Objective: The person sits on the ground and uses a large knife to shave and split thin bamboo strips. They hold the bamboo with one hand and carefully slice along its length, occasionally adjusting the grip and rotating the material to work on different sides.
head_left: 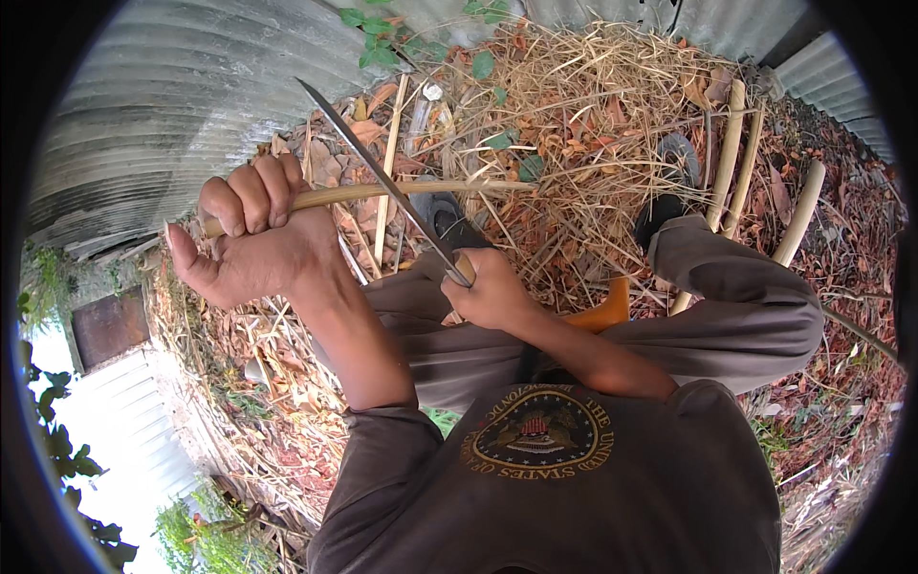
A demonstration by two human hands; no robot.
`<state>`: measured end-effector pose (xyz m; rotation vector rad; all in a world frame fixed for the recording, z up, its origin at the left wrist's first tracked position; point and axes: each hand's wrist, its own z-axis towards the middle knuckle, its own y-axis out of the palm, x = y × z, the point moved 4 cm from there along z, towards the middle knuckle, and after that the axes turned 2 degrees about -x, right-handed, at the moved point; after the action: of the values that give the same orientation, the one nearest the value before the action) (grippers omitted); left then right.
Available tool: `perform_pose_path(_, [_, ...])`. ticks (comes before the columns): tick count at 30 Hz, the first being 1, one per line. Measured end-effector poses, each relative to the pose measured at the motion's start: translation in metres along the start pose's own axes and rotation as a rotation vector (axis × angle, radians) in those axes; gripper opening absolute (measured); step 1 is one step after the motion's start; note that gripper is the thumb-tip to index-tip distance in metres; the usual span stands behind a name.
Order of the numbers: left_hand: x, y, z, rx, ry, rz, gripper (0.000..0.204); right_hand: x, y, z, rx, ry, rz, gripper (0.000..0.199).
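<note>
My left hand [253, 239] grips a thin pale stick [421, 189] near its end and holds it level across my front. In my right hand [492, 292] is a long knife [378, 172]; its blade slants up to the left and crosses the stick near the middle. Grey trousers [727, 306] cover my bent knees below the hands, and a black shoe [449, 222] shows under the stick.
Dry straw and brown leaves [574, 124] cover the ground ahead. Several pale cut poles [732, 153] lie at the right. Corrugated metal sheets [163, 115] stand at the left and back. An orange object [602, 311] sits between my legs.
</note>
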<state>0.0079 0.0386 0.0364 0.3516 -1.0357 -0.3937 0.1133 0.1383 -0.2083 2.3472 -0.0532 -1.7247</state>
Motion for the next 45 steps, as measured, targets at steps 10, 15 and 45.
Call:
perform_pose_path(10, [-0.005, 0.011, -0.003, -0.003, 0.023, -0.032, 0.052, -0.01, -0.008, -0.003, 0.007, -0.089, -0.116, 0.014])
perform_pose_path(15, [0.001, 0.001, -0.009, 0.005, 0.033, 0.001, 0.051, 0.01, -0.023, 0.01, 0.039, 0.155, -0.004, 0.014])
perform_pose_path(45, [-0.06, 0.016, 0.068, 0.077, 0.025, 0.141, 0.048, 0.008, -0.037, -0.035, 0.067, 0.046, 0.161, 0.016])
